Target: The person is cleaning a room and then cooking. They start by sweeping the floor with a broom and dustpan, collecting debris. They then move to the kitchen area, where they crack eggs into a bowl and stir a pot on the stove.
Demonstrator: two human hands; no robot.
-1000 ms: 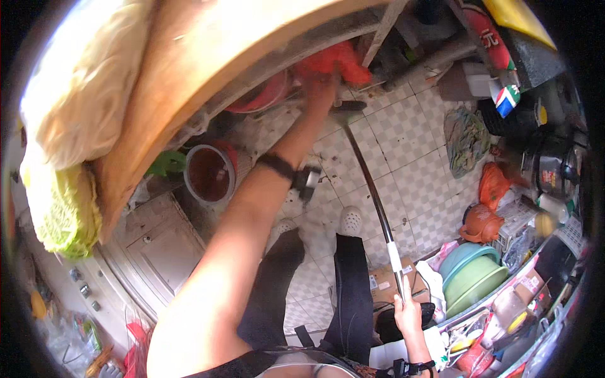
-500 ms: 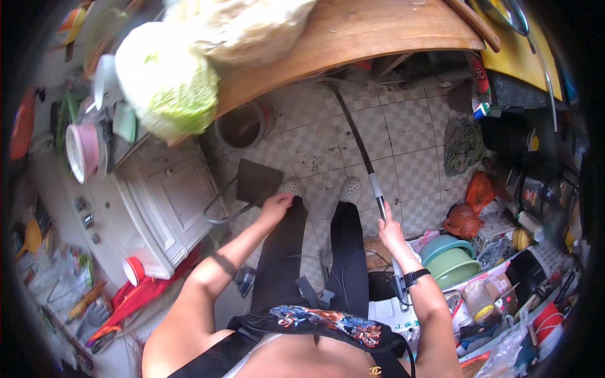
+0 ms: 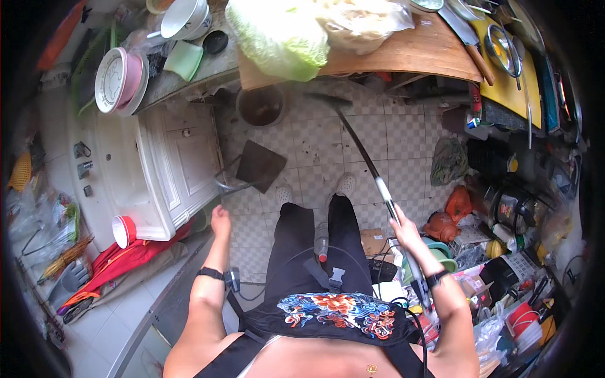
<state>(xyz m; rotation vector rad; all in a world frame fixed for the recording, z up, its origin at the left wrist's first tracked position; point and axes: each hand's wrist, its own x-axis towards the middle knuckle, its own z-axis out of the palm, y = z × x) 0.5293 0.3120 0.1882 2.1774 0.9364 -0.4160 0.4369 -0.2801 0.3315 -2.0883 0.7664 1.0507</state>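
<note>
Looking down from the head camera, I see the person standing on a pale checked tile floor (image 3: 391,138), dark trousers and light shoes below. My read of the right hand (image 3: 403,232) is that it is closed around the long handle of a broom (image 3: 372,173), a dark pole with a pale grip section, which slants from near right up to far centre; its head (image 3: 328,99) rests on the tiles under the edge of a wooden table (image 3: 409,50). The left hand (image 3: 220,222), on the near left, is wrapped around the wire handle of a dark dustpan (image 3: 259,165), whose flat pan sits low over the floor left of the feet; how tightly the fingers close I cannot tell. A brown bucket (image 3: 261,106) stands far centre beside a white cabinet (image 3: 176,164). A cabbage (image 3: 277,38) lies on the table above. Cluttered shelves fill the right side. I judge the sweeping to be partway along: broom and dustpan are well apart, the pan looks empty, and gathering the dirt into it is yet to be done.
</note>
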